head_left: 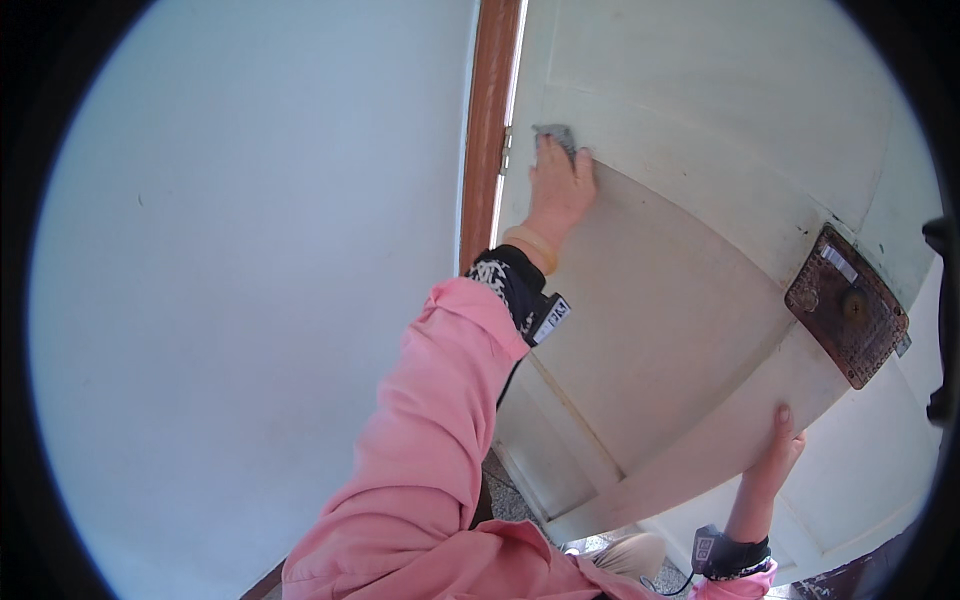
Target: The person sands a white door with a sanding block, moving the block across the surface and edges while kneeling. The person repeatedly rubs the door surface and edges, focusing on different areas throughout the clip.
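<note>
My left hand (562, 190) is raised against a cream-white panelled door (660, 290), pressing a small grey cloth (555, 133) to its surface near the hinge side. The cloth pokes out past the fingertips; part of it is hidden under them. Lower right, my right hand (775, 460) grips the door's free edge, thumb on the near face and the other fingers mostly hidden behind it. Above that hand, a dark, worn lock plate (852, 308) is fixed on the door beside the edge.
A brown wooden door frame (490, 140) runs up beside the hinge (506, 150). To the left stands a plain pale wall (250, 250). A strip of speckled floor (508, 488) shows under the door. Pink sleeves cover my arms, with dark bands at both wrists.
</note>
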A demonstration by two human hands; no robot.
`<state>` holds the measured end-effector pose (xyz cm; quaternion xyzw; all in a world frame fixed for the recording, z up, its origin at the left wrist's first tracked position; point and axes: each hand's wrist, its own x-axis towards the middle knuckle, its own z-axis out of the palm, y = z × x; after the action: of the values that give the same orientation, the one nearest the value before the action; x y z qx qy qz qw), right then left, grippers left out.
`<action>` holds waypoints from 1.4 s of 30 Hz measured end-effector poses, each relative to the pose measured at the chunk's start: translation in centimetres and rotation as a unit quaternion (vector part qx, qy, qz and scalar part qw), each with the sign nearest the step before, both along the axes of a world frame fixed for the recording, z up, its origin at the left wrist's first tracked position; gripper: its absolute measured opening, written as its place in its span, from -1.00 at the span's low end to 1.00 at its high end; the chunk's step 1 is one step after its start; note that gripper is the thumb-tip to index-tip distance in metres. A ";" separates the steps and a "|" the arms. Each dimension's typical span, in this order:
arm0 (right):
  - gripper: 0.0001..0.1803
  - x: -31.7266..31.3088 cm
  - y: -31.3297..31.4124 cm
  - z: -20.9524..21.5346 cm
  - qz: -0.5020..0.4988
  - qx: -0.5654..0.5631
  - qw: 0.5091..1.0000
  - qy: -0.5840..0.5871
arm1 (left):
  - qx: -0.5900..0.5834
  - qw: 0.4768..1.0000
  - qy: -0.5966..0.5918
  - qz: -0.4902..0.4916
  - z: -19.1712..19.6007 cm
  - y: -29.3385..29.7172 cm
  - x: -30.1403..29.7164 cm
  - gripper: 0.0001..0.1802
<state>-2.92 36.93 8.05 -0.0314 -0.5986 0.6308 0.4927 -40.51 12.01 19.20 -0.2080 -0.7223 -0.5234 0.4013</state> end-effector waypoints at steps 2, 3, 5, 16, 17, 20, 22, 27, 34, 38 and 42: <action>-0.40 0.1 0.0 0.0 -0.001 0.005 1.000 -0.006 | -0.050 0.997 -0.021 0.046 -1.7 -1.2 -2.1 -0.21; -0.41 0.1 0.0 -0.1 0.002 0.011 1.000 0.002 | -0.090 0.994 -0.006 0.069 -2.6 -1.6 -2.6 -0.22; -0.40 0.1 0.0 -0.2 0.008 0.007 1.000 0.000 | -0.150 0.982 0.031 0.109 -3.3 -2.2 -3.3 -0.25; -0.32 0.4 -0.1 -0.3 -0.017 0.014 1.000 -0.015 | 0.114 0.986 0.099 -0.073 -4.1 3.1 2.9 -0.54; -0.32 0.4 -0.1 -0.3 -0.020 0.016 1.000 -0.013 | 0.140 0.983 0.070 -0.100 -3.8 2.7 3.5 -0.54; -0.35 0.3 -0.2 -0.2 -0.014 0.014 1.000 -0.006 | 0.188 0.972 0.070 -0.123 -1.6 1.1 4.7 -0.53; -0.38 0.3 -0.2 -0.2 -0.012 0.006 1.000 -0.007 | 0.184 0.966 0.174 -0.061 0.2 1.1 5.2 -0.51; -0.45 0.5 -0.4 -0.4 -0.006 0.004 1.000 0.007 | 0.014 0.949 0.307 -0.065 0.7 6.8 8.5 -0.31; -0.45 0.5 -0.3 -0.1 0.018 0.001 1.000 -0.007 | -0.043 0.911 0.388 -0.136 1.2 10.3 17.6 -0.31; -0.41 0.5 -0.3 -0.1 0.022 0.004 1.000 -0.005 | -0.067 0.895 0.401 -0.185 1.4 10.8 20.0 -0.36; -0.39 0.5 -0.5 0.0 0.020 0.005 1.000 -0.002 | -0.105 0.889 0.382 -0.231 -0.4 9.4 20.0 -0.40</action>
<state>-2.38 36.44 8.08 -0.0183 -0.6028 0.6378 0.4791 -20.47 21.41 18.84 -0.5939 -0.4952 -0.4026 0.4898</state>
